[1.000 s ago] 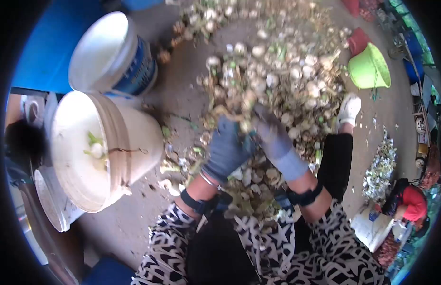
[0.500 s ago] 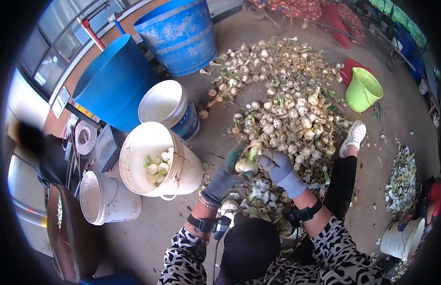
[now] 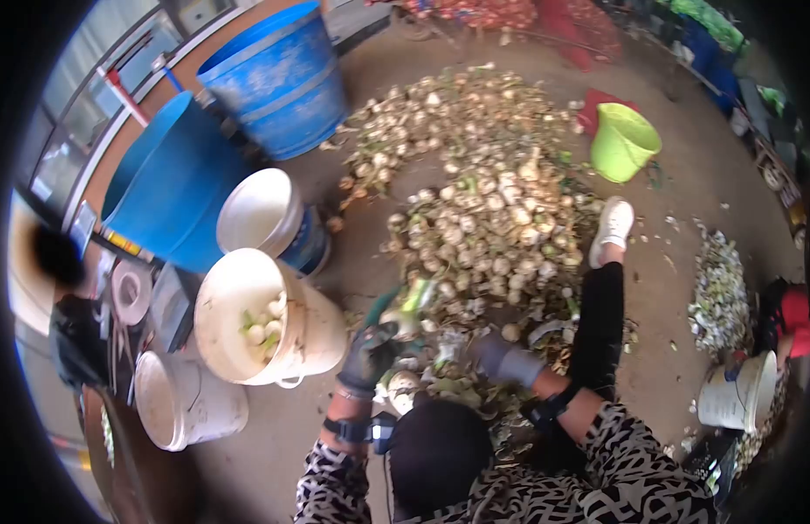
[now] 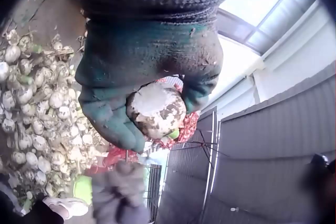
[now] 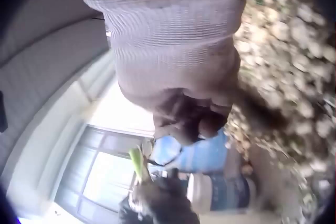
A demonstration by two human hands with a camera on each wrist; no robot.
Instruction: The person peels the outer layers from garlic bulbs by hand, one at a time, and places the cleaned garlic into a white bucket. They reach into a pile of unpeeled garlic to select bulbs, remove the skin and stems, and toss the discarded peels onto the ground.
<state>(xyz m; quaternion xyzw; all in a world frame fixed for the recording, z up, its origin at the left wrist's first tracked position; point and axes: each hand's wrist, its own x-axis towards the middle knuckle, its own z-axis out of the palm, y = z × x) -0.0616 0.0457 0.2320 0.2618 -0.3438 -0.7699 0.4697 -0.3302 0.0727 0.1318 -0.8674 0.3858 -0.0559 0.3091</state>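
My gloved left hand (image 3: 370, 354) grips a bulb (image 4: 157, 111) with patchy brown skin and a pale, flat end turned to the left wrist view. Its green stalk (image 5: 137, 162) sticks up in the right wrist view. To the right, over loose peelings, my gloved right hand (image 3: 507, 360) is apart from the bulb, its fingers curled. A thin blade-like tool (image 4: 126, 155) projects from the right fingers in the left wrist view; its handle is hidden in the glove. Ahead of both hands spreads a large pile of unpeeled bulbs (image 3: 483, 218).
At left stands a white bucket (image 3: 214, 349) holding several peeled white bulbs, with other white buckets (image 3: 151, 410) and large blue tubs (image 3: 278, 83) around it. A lime-green bucket (image 3: 621, 148) stands beyond my outstretched foot (image 3: 613, 227). Another person (image 3: 798, 319) sits at far right.
My hands worked together at the bulb earlier; now they have parted, the left drawn toward the white bucket, the right lower over the peelings. The head view has swung left and up since the first frame.
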